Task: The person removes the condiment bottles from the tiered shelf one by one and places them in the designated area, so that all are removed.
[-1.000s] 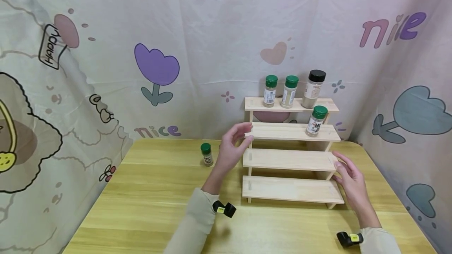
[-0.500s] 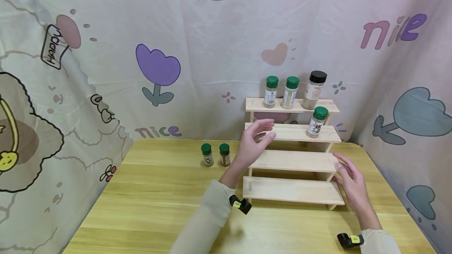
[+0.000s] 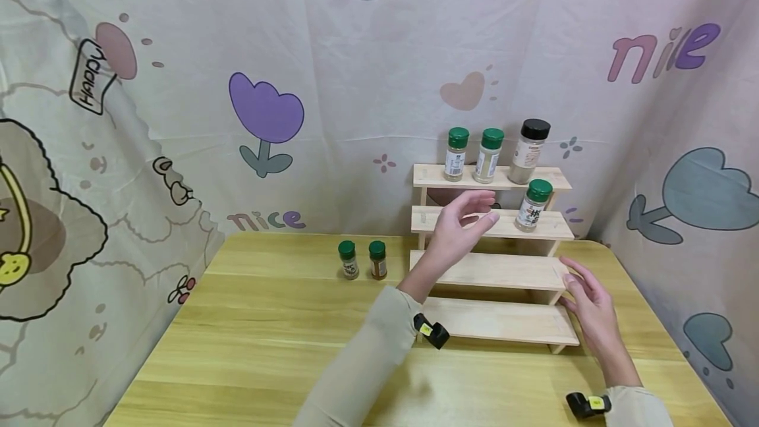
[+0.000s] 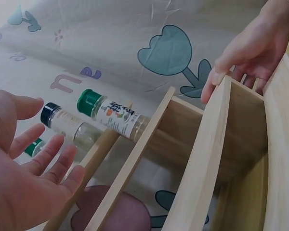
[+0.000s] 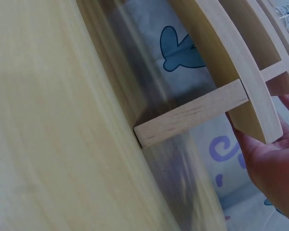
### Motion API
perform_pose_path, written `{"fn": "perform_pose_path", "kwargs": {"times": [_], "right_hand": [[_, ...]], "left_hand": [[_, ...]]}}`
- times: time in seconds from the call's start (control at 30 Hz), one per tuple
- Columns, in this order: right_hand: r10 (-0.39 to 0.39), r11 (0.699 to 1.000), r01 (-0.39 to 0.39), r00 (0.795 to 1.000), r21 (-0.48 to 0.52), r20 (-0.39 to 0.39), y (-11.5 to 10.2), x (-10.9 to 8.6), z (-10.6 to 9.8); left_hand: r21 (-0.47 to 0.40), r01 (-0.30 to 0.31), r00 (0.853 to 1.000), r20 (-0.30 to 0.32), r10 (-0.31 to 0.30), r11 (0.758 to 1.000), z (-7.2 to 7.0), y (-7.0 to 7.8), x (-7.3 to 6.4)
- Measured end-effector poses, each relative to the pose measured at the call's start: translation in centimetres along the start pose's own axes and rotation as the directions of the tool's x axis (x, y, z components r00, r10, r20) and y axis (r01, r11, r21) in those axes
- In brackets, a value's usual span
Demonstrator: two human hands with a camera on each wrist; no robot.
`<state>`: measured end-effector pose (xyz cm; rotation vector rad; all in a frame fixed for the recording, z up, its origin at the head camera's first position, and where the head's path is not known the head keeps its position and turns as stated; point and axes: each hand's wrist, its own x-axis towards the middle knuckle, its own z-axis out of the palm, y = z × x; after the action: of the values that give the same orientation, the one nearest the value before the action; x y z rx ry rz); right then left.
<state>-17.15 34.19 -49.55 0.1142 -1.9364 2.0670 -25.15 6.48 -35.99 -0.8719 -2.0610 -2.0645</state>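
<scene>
A wooden stepped shelf (image 3: 492, 318) stands on the table. Over its second board from the top, my left hand (image 3: 461, 226) hovers with fingers spread and relaxed, holding nothing. Just to its right, a green-capped spice jar (image 3: 532, 207) is upright on that board; the left wrist view shows this jar (image 4: 116, 115) beyond the fingers. My right hand (image 3: 590, 305) grips the shelf's right end, thumb at the edge of the third board. In the left wrist view, the right hand (image 4: 257, 45) has its other fingers around the side.
The top board carries two green-capped jars (image 3: 455, 155) and a taller black-capped jar (image 3: 527, 153). Left of the shelf, two small green-capped jars, one dark-labelled (image 3: 348, 261) and one reddish-brown (image 3: 377, 261), stand on the table (image 3: 237, 335). A printed curtain (image 3: 367, 84) hangs behind.
My left hand has moved right, from the shelf's left end to above the second board, uncovering the reddish-brown jar on the table. My right hand stays at the shelf's right end.
</scene>
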Motion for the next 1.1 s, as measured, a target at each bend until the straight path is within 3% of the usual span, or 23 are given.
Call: {"fn": "perform_pose_path", "kwargs": {"times": [0.4, 0.8, 1.1], "right_hand": [[-0.006, 1.000, 0.006, 1.000, 0.004, -0.009, -0.1, -0.1, -0.4], [-0.007, 0.999, 0.007, 1.000, 0.031, -0.006, 0.1, 0.1, -0.2], [-0.009, 1.000, 0.009, 1.000, 0.017, -0.002, 0.3, 0.1, 0.0]], "left_hand": [[0.008, 0.030, 0.998, 0.046, -0.030, 1.000, 2.5, -0.3, 3.1], [0.064, 0.123, 0.992, 0.031, -0.125, 0.990, 4.3, -1.0, 4.7], [0.095, 0.147, 0.983, 0.098, -0.156, 0.985, 5.0, -1.3, 6.0]]}}
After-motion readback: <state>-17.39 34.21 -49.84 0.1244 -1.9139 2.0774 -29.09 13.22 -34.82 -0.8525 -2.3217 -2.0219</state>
